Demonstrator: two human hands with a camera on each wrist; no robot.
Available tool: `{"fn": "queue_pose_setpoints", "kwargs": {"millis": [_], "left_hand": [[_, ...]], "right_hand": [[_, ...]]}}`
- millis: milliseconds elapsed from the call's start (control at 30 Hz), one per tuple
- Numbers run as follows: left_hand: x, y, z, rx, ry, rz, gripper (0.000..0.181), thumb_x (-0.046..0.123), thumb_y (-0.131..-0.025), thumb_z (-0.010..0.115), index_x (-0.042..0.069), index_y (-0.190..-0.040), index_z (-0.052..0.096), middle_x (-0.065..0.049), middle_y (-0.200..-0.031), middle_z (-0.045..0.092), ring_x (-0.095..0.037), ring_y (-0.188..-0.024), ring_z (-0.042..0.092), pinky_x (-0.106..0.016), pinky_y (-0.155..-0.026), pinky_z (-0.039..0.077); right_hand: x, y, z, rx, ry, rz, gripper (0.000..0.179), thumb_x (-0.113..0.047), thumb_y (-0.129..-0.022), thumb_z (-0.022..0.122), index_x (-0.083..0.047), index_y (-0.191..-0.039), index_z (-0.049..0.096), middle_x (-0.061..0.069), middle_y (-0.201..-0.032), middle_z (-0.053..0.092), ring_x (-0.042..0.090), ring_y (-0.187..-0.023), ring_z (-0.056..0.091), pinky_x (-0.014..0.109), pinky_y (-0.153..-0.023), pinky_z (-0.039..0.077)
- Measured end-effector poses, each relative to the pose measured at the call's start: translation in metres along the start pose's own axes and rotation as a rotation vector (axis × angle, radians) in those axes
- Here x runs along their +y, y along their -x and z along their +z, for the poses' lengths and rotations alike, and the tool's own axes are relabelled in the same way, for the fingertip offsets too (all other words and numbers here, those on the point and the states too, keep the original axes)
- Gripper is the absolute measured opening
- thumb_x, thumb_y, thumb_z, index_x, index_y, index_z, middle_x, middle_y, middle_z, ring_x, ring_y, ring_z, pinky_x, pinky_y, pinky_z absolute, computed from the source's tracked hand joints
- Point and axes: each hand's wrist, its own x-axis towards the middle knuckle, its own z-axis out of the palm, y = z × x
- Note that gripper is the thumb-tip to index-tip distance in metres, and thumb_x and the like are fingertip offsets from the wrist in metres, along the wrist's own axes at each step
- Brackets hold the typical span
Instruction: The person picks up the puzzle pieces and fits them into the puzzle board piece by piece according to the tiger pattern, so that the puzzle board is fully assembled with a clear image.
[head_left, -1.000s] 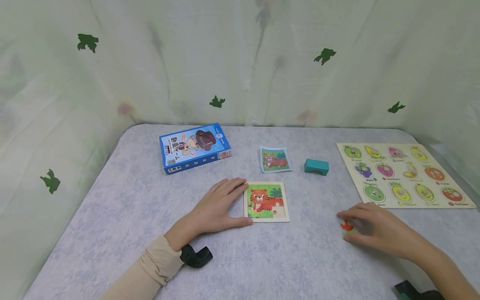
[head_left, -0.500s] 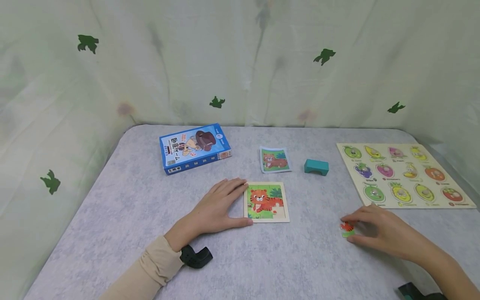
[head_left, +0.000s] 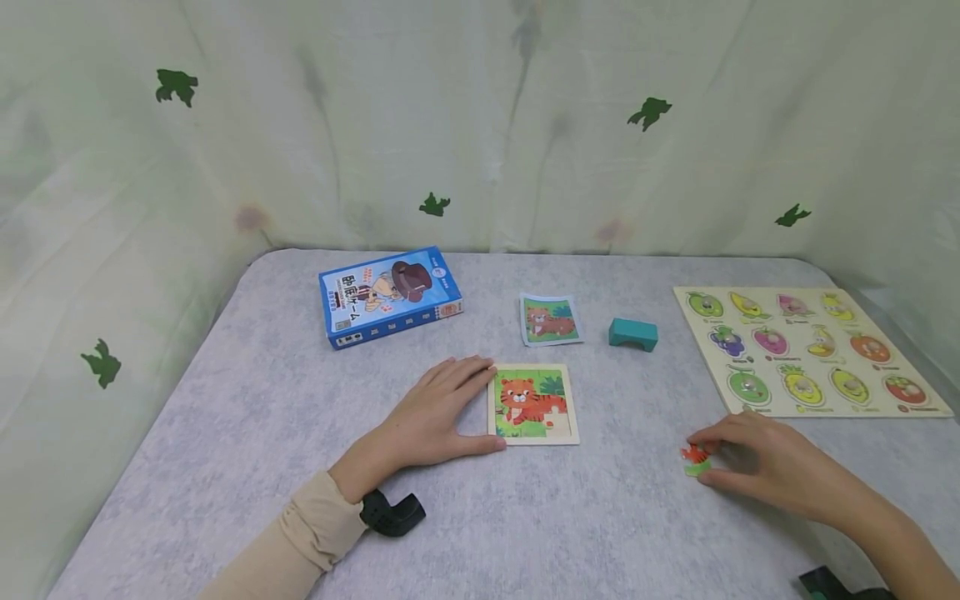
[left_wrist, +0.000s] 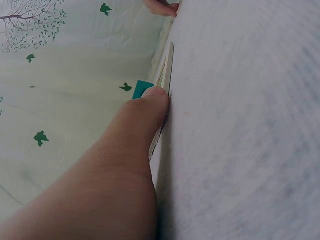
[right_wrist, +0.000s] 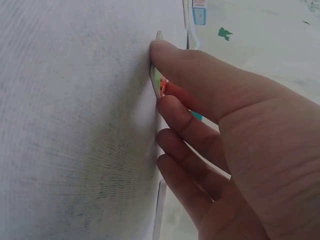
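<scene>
The tiger jigsaw puzzle (head_left: pixel 534 403) lies in a pale wooden frame at the middle of the table, with a gap at its lower right. Along its left side rests my left hand (head_left: pixel 427 417), fingers extended to the upper corner and thumb at the lower corner. In the left wrist view the thumb (left_wrist: pixel 150 105) touches the frame's edge. My right hand (head_left: pixel 765 458) pinches a red and green puzzle piece (head_left: pixel 697 461) between thumb and fingers, low over the table to the right. The right wrist view shows the piece (right_wrist: pixel 157 80) edge-on, partly covered by the thumb.
Behind the puzzle lie a tiger picture card (head_left: pixel 551 320) and a teal arch block (head_left: pixel 633 334). A blue game box (head_left: pixel 390 296) is at the back left. To the right lies a fruit peg board (head_left: pixel 812 350), just beyond my right hand.
My right hand has shifted slightly right and toward me, with the puzzle piece still pinched; more of the piece's green edge shows. The left hand and the tiger puzzle have stayed put.
</scene>
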Motion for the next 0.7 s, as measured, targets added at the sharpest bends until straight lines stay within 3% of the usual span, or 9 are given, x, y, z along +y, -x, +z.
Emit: {"fn": "queue_pose_setpoints", "kwargs": {"millis": [433, 700], "left_hand": [[-0.0011, -0.0006, 0.0014, -0.003, -0.005, -0.001, 0.101, 0.072, -0.086, 0.068, 0.011, -0.161, 0.037, -0.005, -0.167, 0.033, -0.022, -0.156, 0.027, -0.045, -0.131, 0.015], [-0.0019, 0.0004, 0.0019, 0.016, -0.023, 0.013, 0.100, 0.071, -0.086, 0.068, 0.010, -0.160, 0.039, -0.006, -0.166, 0.035, -0.022, -0.155, 0.029, -0.046, -0.131, 0.017]], "right_hand": [[-0.0006, -0.0004, 0.0016, 0.023, 0.003, -0.002, 0.042, -0.030, -0.069, 0.097, -0.030, -0.106, 0.077, -0.028, -0.096, 0.062, -0.006, -0.085, 0.055, 0.013, -0.075, 0.048], [-0.0018, -0.0059, -0.0011, 0.001, -0.007, -0.016, 0.041, -0.029, -0.071, 0.096, -0.030, -0.107, 0.076, -0.028, -0.097, 0.063, -0.005, -0.086, 0.055, 0.017, -0.074, 0.052]]}}
